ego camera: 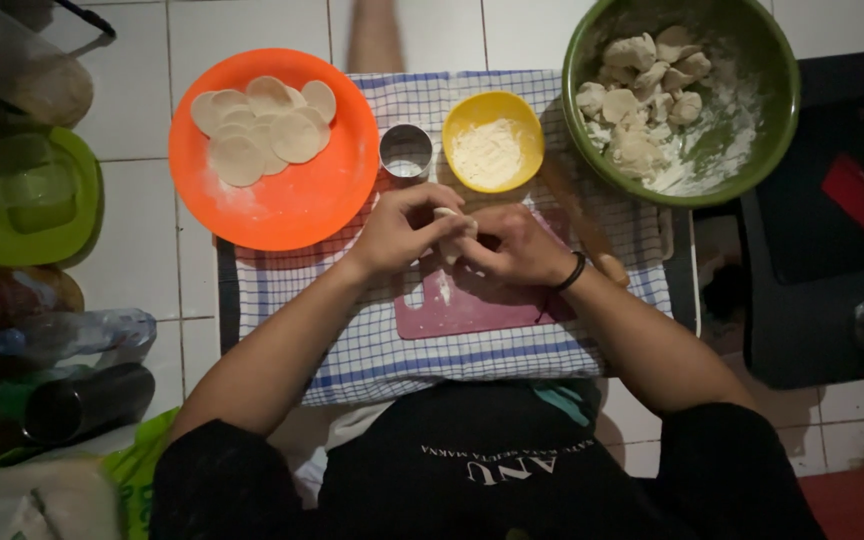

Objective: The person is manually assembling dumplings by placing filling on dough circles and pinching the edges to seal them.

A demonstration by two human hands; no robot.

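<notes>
Both hands meet over a pink cutting board (472, 305) on a blue-checked cloth (452, 350). My left hand (402, 230) and my right hand (514, 245) pinch a small piece of pale dough (449, 222) between their fingertips. Just beyond the hands stand a small round metal cutter (405, 151) and a yellow bowl of flour (493, 141). An orange plate (282, 200) at the left carries several flat round dough discs (262, 125). A wooden rolling pin (582, 225) lies to the right of my right hand.
A large green bowl (772, 110) at the upper right holds several dough lumps (642, 85) and loose flour. A green lidded container (27, 195) and bottles (62, 335) crowd the left side. A dark tray (832, 220) sits at the right on the white tiled floor.
</notes>
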